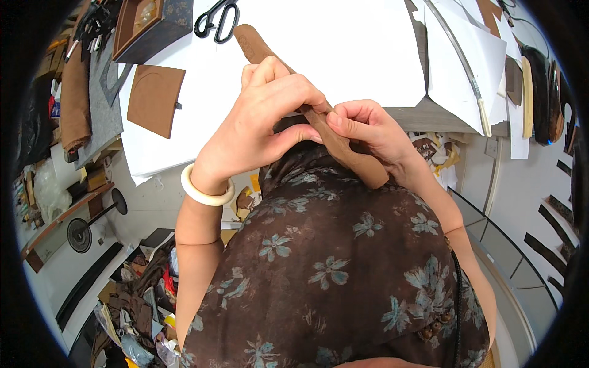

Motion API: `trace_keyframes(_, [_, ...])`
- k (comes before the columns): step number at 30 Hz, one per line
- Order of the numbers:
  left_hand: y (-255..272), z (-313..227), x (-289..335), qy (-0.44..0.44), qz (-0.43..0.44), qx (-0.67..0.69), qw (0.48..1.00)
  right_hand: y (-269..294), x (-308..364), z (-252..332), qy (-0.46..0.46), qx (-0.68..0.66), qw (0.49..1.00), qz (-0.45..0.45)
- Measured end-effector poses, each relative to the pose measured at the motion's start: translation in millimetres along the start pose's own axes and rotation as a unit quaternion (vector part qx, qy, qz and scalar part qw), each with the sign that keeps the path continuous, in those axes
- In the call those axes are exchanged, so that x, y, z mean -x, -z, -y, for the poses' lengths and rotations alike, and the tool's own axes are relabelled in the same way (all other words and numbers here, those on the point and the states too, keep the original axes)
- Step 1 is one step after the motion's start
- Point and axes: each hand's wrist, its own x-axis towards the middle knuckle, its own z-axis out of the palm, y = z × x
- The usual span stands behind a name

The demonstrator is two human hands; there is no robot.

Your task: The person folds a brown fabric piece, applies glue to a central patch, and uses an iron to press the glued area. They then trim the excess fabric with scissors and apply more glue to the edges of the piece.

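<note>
A long, narrow strip of brown leather (343, 150) runs diagonally between my hands, from the table's white surface down toward my lap. My left hand (270, 110), with a cream bangle at the wrist, pinches the strip near its middle from the left. From the other side my right hand (368, 126) grips the same stretch, thumb on top and fingers curled beneath. The two hands' fingertips almost meet. The strip's rounded far end lies over the white paper, and its wider near end rests against my floral clothing. Some right fingers are hidden behind the leather.
Black-handled scissors (218, 21) lie at the far side of the white-covered table (343, 49). A square brown leather piece (156, 100) is at the left, below a dark box (153, 30). A long metal ruler (457, 58) crosses papers at the right. Scraps fill the floor at lower left.
</note>
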Motion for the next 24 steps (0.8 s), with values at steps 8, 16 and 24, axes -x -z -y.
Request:
trace_keyframes(8, [10.1, 4.5, -4.9, -0.028, 0.048, -0.001, 0.998, 14.5, -5.8, -3.7, 0.003, 0.018, 1.0, 0.017])
trace_keyframes(16, [-0.9, 4.8, -1.0, 0.022, 0.003, 0.056, 0.998, -5.7, -9.0, 2.2, 0.069, 0.036, 0.997, -0.019])
trace_keyframes(24, [-1.6, 3.5, 0.6, 0.03, 0.007, 0.066, 0.997, 0.5, -9.1, -6.4, 0.065, 0.067, 0.995, -0.028])
